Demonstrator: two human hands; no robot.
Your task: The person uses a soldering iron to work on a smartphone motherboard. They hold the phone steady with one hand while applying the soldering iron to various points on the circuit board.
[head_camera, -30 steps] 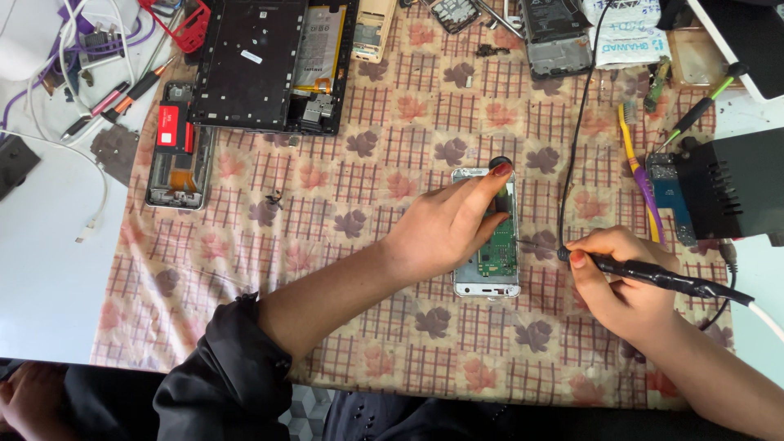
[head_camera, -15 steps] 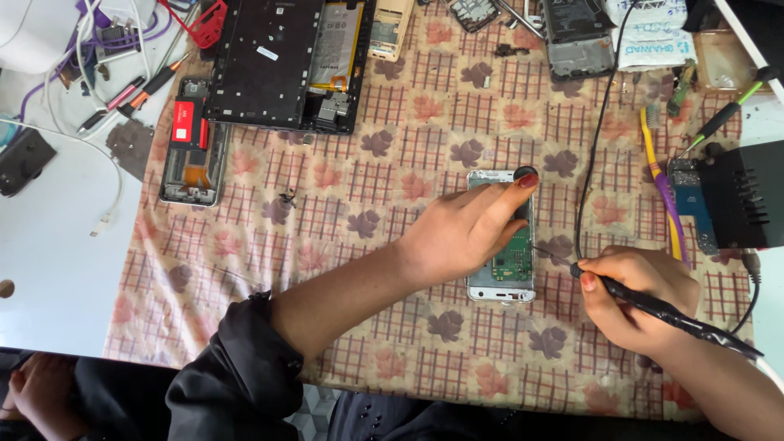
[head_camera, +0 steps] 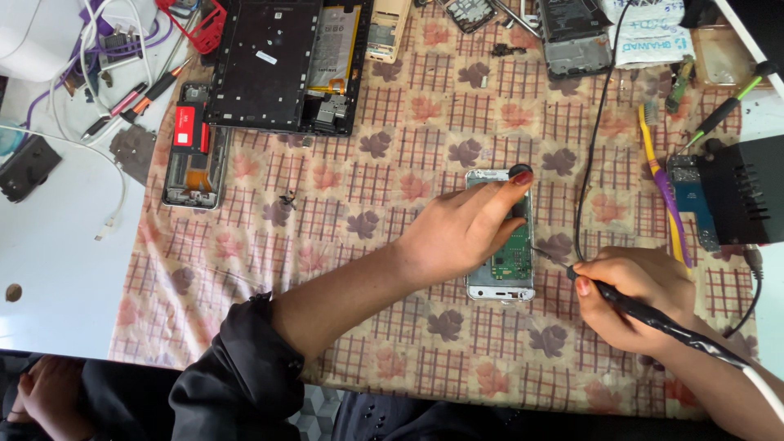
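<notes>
Phone point(head_camera: 500, 273), opened with its green circuit board bared, lies on the checked cloth point(head_camera: 343, 245) under the left hand point(head_camera: 465, 233), whose fingers press it flat. Just right of it, the right hand point(head_camera: 633, 298) grips a soldering iron point(head_camera: 653, 314), tip at the board. It looks light, stiff and fragile; best steadied by its frame edges.

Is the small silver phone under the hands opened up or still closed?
Opened: the small silver phone lies flat with its green circuit board exposed beside the left hand.
</notes>
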